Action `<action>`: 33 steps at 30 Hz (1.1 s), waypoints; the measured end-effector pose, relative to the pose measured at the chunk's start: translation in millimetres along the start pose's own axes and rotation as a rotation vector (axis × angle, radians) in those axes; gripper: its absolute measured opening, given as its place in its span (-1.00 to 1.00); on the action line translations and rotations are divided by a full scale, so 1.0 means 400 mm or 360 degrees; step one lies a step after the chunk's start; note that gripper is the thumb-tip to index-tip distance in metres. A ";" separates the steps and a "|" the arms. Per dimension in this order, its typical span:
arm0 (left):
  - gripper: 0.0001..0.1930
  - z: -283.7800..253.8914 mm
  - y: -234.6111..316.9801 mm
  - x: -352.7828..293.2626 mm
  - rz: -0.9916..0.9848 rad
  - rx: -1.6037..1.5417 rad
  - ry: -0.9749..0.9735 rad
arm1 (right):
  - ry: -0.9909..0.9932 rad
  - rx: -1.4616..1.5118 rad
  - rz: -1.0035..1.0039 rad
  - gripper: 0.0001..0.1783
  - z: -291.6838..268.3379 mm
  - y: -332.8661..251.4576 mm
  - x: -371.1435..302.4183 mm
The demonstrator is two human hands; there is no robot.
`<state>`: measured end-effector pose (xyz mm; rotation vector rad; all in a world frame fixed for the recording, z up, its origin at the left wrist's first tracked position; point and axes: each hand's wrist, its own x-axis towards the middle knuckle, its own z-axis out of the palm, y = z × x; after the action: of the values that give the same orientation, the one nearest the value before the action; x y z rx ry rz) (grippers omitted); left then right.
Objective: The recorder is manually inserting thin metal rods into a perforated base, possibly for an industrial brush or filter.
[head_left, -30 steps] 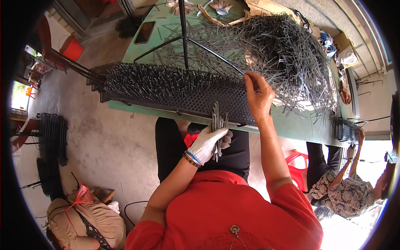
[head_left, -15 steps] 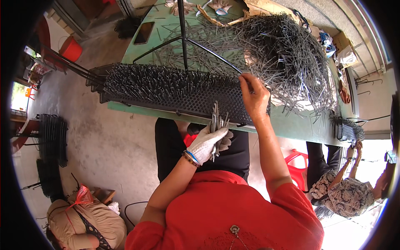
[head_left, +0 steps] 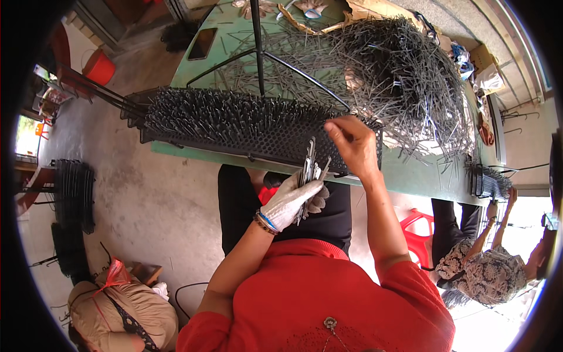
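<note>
One perforated rack [head_left: 270, 139], eleven o'clock; one strip heap [head_left: 410, 76], two o'clock. Left hand [head_left: 292, 198] clamped on one strip bundle [head_left: 308, 167], rack's five-o'clock edge. Right hand [head_left: 356, 146] half-curled; grip unreadable from here.

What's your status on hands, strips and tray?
Left hand gripping gray strips; right hand over tray, grip unclear; tray part filled, right side barer; black post standing close by.

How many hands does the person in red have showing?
2: the left hand, in a white glove, holding thin sticks; the right hand, bare, at the right end of the black tray.
</note>
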<state>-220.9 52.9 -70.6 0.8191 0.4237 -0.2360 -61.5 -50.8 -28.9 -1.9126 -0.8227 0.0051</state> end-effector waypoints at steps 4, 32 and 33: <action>-0.74 0.010 0.016 -0.003 -0.0014 0.0073 -0.0128 | -0.0346 0.0294 0.0373 -0.73 0.004 0.025 -0.033; -0.73 -0.011 -0.023 0.015 -0.0133 0.0087 0.0004 | 0.0555 -0.0217 -0.0141 -0.85 -0.006 0.074 0.019; -0.73 -0.010 -0.022 0.014 -0.0133 0.0086 0.0004 | 0.0534 -0.0233 -0.0157 -0.86 -0.006 0.067 0.020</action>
<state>-220.2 49.8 -81.3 0.8556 0.4563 -0.3248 -39.8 -55.2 -46.5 -1.9360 -0.7018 -0.4356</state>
